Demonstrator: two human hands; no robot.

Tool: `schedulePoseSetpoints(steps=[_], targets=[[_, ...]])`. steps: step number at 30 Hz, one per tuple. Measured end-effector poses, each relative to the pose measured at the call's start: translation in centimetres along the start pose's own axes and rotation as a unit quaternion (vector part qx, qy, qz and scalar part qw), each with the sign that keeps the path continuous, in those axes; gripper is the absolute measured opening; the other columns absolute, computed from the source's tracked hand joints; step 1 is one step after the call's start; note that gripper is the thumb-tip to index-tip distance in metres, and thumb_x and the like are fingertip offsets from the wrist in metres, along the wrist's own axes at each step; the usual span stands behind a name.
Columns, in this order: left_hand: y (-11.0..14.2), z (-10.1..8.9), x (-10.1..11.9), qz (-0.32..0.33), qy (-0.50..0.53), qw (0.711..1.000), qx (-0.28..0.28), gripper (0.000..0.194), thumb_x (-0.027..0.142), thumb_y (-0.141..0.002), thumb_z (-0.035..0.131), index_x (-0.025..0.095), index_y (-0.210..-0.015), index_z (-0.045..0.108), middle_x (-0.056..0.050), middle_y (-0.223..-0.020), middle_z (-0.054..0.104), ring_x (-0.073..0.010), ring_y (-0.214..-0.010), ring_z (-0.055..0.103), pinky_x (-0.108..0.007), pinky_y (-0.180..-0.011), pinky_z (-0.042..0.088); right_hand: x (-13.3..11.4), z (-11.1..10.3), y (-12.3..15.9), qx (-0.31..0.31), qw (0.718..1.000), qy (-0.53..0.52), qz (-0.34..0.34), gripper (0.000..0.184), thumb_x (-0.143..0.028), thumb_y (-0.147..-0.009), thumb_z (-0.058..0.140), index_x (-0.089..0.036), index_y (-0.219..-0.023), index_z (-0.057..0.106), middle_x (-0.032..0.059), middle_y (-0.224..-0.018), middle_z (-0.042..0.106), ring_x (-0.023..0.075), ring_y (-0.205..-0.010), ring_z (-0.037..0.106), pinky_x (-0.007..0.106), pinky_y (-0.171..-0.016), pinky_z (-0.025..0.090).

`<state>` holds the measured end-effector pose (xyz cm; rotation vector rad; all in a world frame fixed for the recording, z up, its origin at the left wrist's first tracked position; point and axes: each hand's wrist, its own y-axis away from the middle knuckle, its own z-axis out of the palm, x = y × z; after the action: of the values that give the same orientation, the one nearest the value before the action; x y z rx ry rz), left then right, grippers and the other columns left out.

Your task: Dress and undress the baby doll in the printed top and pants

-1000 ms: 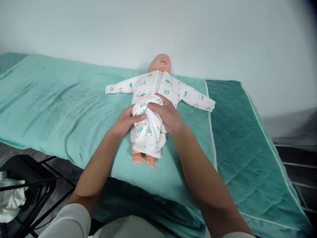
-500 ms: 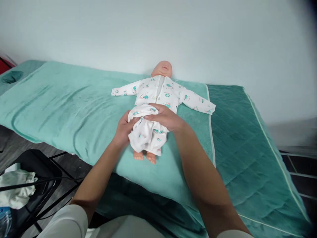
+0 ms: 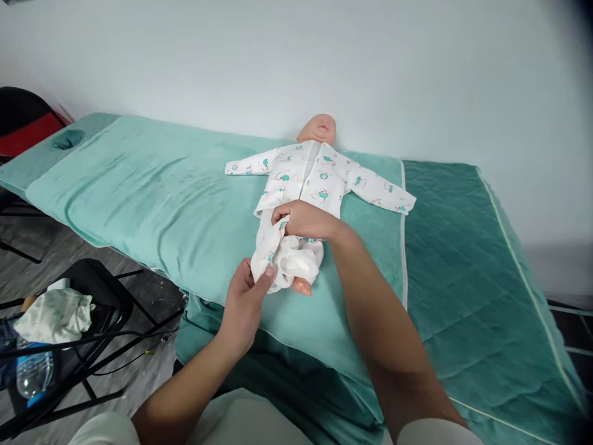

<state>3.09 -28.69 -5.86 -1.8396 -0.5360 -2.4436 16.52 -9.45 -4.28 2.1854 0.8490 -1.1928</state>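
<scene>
ok so the big change: half a second back both hands were close together on the bunched-up printed cloth (image 3: pixel 266 244), and now they've split. the left hand (image 3: pixel 245 303) has dropped to the cloth's lower end, while the right hand (image 3: pixel 310 219) is up by the hem of the printed shirt (image 3: pixel 285 176). two bare feet showed then, only one foot (image 3: pixel 302 286) peeks out now. imo that means the cloth is getting handled from both ends instead of one wad, though i can't tell which folds belong to what.

cloth's just below center frame, over the legs of the doll (image 3: pixel 319 128), which lies face up on the teal-covered surface (image 3: pixel 204 191).

pose: left comes in from lower left, thumb on top, fingers pinched closed on the edge. right reaches from lower right, palm down, knuckles up, fingers curled tight around a bit of cloth.
</scene>
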Motion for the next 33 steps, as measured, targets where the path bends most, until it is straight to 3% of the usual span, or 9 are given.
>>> schedulePoseSetpoints(steps=[3,7,10,14,18,22,25,29,33], targets=[[1.6,0.4,-1.4,-0.014,-0.008,1.000,0.009,0.032,0.052,-0.089,0.075,0.021,-0.093,0.066,0.001,-0.085,0.062,-0.0144,-0.081,0.053,-0.026,-0.075,0.042,0.1,0.0,0.0,-0.025,0.999,0.031,0.002,0.023,-0.019,-0.060,0.061,-0.019,-0.082,0.070,-0.0014,-0.085,0.070,0.0156,-0.082,0.060,0.026,-0.071,0.042],[2.6,0.2,-4.1,-0.034,0.066,0.995,0.069,0.030,0.051,-0.089,0.075,0.023,-0.097,0.068,-0.001,-0.093,0.067,-0.0166,-0.091,0.059,-0.028,-0.085,0.046,0.2,0.2,-0.1,-0.055,0.995,0.082,0.003,0.015,-0.024,-0.065,0.070,-0.021,-0.079,0.073,-0.0009,-0.082,0.072,0.0166,-0.079,0.062,0.027,-0.070,0.042],[2.2,-0.9,-5.6,-0.027,0.079,0.991,0.102,0.030,0.048,-0.087,0.077,0.022,-0.098,0.069,-0.001,-0.097,0.070,-0.0166,-0.094,0.061,-0.028,-0.089,0.047,0.0,0.5,-0.1,-0.052,0.992,0.111,0.014,0.013,-0.026,-0.065,0.074,-0.022,-0.077,0.075,-0.0001,-0.082,0.073,0.0174,-0.079,0.063,0.028,-0.068,0.042],[0.5,-3.3,-5.8,-0.017,0.008,0.994,0.108,0.030,0.048,-0.088,0.075,0.022,-0.101,0.069,0.000,-0.096,0.069,-0.0154,-0.090,0.060,-0.026,-0.086,0.048,-0.2,0.7,0.1,-0.042,0.987,0.154,0.024,0.011,-0.032,-0.067,0.077,-0.022,-0.071,0.073,0.0014,-0.074,0.070,0.0169,-0.071,0.060,0.029,-0.061,0.038],[-0.8,-4.8,-4.7,-0.033,-0.072,0.995,0.064,0.034,0.052,-0.089,0.073,0.020,-0.102,0.069,0.000,-0.090,0.066,-0.0149,-0.084,0.057,-0.025,-0.077,0.049,-0.4,0.8,0.5,-0.048,0.980,0.190,0.037,0.029,-0.041,-0.073,0.077,-0.020,-0.060,0.062,0.0014,-0.063,0.059,0.0142,-0.061,0.049,0.031,-0.056,0.031],[-1.4,-5.3,-3.8,-0.065,-0.024,0.997,-0.023,0.036,0.051,-0.089,0.074,0.019,-0.102,0.068,-0.004,-0.101,0.068,-0.0184,-0.092,0.062,-0.033,-0.081,0.059,-0.8,0.8,0.8,-0.061,0.979,0.192,0.032,0.038,-0.045,-0.079,0.072,-0.019,-0.059,0.052,0.0000,-0.061,0.051,0.0121,-0.060,0.041,0.031,-0.056,0.028],[-2.8,-6.1,-3.2,-0.059,-0.006,0.995,-0.082,0.036,0.050,-0.087,0.076,0.018,-0.100,0.067,-0.005,-0.100,0.069,-0.0190,-0.088,0.065,-0.036,-0.077,0.062,-0.9,0.6,1.1,-0.061,0.980,0.186,0.017,0.040,-0.046,-0.084,0.068,-0.019,-0.062,0.048,-0.0015,-0.063,0.048,0.0111,-0.061,0.038,0.030,-0.057,0.026],[-6.0,-7.5,-2.0,-0.029,-0.037,0.990,-0.136,0.034,0.047,-0.084,0.079,0.018,-0.097,0.066,-0.003,-0.088,0.067,-0.0158,-0.076,0.063,-0.030,-0.069,0.058,-0.5,0.1,1.1,-0.072,0.984,0.164,-0.008,0.046,-0.061,-0.078,0.075,-0.019,-0.067,0.057,-0.0025,-0.067,0.050,0.0120,-0.064,0.041,0.029,-0.059,0.027],[-9.4,-7.9,-1.0,0.018,-0.119,0.987,-0.107,0.027,0.038,-0.084,0.077,0.020,-0.098,0.065,0.000,-0.082,0.065,-0.0151,-0.072,0.060,-0.026,-0.063,0.051,0.0,-0.1,1.1,-0.070,0.984,0.161,0.003,0.045,-0.061,-0.073,0.081,-0.019,-0.087,0.072,0.0007,-0.083,0.067,0.0162,-0.074,0.056,0.028,-0.064,0.034]])
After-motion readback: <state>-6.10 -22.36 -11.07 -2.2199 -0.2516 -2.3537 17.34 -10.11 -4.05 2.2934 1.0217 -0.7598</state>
